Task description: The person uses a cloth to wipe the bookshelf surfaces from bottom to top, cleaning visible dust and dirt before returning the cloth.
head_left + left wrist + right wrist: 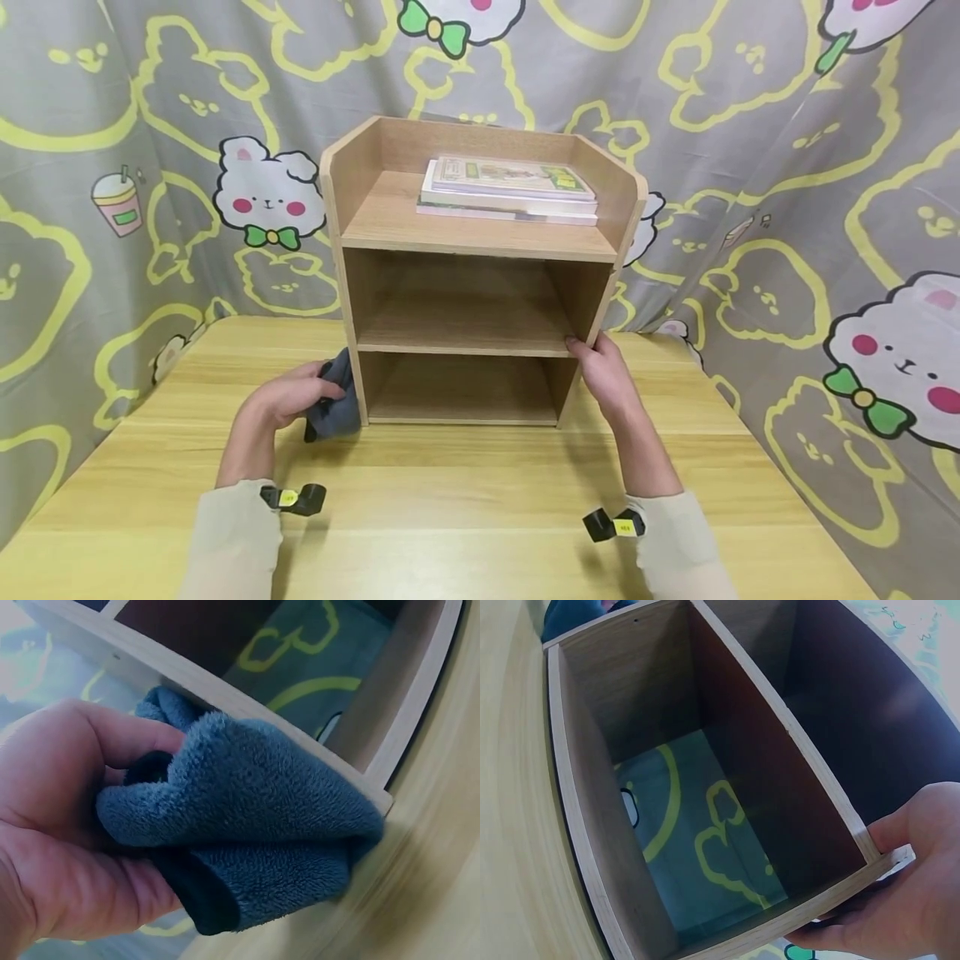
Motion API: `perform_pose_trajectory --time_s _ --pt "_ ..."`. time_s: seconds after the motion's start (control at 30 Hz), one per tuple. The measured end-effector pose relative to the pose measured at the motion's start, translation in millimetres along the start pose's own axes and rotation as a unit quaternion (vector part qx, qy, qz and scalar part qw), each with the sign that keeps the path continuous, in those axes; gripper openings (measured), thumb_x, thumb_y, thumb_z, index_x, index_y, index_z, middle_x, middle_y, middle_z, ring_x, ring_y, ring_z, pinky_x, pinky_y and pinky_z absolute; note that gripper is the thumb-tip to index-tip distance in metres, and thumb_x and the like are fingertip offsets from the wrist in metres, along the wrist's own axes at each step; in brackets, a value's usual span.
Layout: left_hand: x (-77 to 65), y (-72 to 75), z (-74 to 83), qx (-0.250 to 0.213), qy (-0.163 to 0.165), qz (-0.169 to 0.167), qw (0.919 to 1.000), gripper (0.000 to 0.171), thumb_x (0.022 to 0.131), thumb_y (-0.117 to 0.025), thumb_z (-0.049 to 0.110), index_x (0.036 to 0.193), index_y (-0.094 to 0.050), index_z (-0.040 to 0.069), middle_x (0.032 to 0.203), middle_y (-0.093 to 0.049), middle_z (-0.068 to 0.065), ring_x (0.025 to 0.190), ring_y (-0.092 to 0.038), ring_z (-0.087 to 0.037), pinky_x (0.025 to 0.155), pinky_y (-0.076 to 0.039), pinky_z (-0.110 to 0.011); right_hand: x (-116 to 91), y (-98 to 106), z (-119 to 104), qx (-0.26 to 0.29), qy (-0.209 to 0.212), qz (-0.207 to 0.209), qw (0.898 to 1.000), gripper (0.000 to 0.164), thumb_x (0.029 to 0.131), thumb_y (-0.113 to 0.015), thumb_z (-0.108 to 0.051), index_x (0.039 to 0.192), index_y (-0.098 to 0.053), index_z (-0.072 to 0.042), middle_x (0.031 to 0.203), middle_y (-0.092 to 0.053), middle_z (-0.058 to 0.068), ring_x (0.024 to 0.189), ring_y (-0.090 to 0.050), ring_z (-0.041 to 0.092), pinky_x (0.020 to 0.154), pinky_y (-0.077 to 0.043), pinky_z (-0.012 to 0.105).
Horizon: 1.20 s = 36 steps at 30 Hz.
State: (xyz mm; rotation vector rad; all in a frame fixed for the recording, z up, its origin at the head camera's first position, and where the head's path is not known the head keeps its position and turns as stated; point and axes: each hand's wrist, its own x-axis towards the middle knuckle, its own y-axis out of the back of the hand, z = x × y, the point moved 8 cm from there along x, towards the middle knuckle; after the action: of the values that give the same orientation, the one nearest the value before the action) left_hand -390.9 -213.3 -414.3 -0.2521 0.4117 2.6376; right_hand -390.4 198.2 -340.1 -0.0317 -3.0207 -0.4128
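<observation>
A small wooden shelf unit (pixel 465 348) stands upright on the table. At its lower left side my left hand (pixel 288 393) grips a bunched blue-grey plush cloth (pixel 255 780) with black edging. In the left wrist view the cloth lies against the outer side panel near the bottom corner. My right hand (pixel 926 877) holds the right side panel at the height of the middle board. Its thumb is on the inner side by that board, while the other fingers go round the outside, partly hidden. Both lower compartments show bare boards.
A few stacked books (pixel 510 179) lie on the top board, towards the right. The wooden table (pixel 457 508) extends in front of the unit and to both sides. A patterned curtain (pixel 750 208) hangs behind and along both sides, and shows through the unit's open back.
</observation>
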Motion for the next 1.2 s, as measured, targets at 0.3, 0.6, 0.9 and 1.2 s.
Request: perform_pose_trajectory --time_s 0.3,0.6,0.9,1.2 --pt "-3.4 2.4 0.5 0.004 0.024 0.014 0.9996 0.028 0.100 -0.052 0.012 0.117 -0.051 -0.010 0.094 -0.061 -0.006 0.083 -0.063 -0.015 0.076 -0.054 -0.030 0.5 0.7 1.0 -0.002 0.000 0.006 1.000 0.054 0.104 -0.047 -0.022 0.153 -0.038 0.000 0.151 -0.048 0.020 0.144 -0.036 0.029 0.124 -0.020 0.047" --pt "-10.7 11.9 35.9 0.040 -0.021 0.122 0.9915 0.039 0.107 -0.044 0.020 0.130 -0.045 -0.011 0.101 -0.057 -0.010 0.086 -0.059 -0.018 0.078 -0.051 -0.032 -0.1 0.4 1.9 -0.006 -0.007 0.009 1.000 0.053 0.104 -0.048 -0.023 0.152 -0.040 0.000 0.149 -0.049 0.020 0.144 -0.037 0.029 0.124 -0.021 0.048" --pt "-52.5 13.2 100.6 0.007 -0.124 0.238 0.9634 0.038 0.106 -0.048 0.023 0.134 -0.047 -0.004 0.115 -0.052 -0.010 0.100 -0.054 -0.016 0.085 -0.049 -0.029 0.8 1.2 2.0 -0.006 -0.003 0.011 1.000 0.053 0.104 -0.049 -0.025 0.152 -0.041 -0.002 0.150 -0.050 0.018 0.145 -0.037 0.028 0.124 -0.021 0.048" --pt "-72.6 9.6 120.1 -0.018 -0.156 0.288 0.9446 0.035 0.105 -0.052 0.025 0.136 -0.051 0.008 0.126 -0.046 -0.011 0.113 -0.045 -0.025 0.091 -0.041 -0.039 -0.4 -0.4 1.6 0.001 -0.004 0.002 1.000 0.056 0.105 -0.048 -0.024 0.156 -0.036 -0.003 0.153 -0.047 0.019 0.146 -0.034 0.029 0.124 -0.020 0.049"
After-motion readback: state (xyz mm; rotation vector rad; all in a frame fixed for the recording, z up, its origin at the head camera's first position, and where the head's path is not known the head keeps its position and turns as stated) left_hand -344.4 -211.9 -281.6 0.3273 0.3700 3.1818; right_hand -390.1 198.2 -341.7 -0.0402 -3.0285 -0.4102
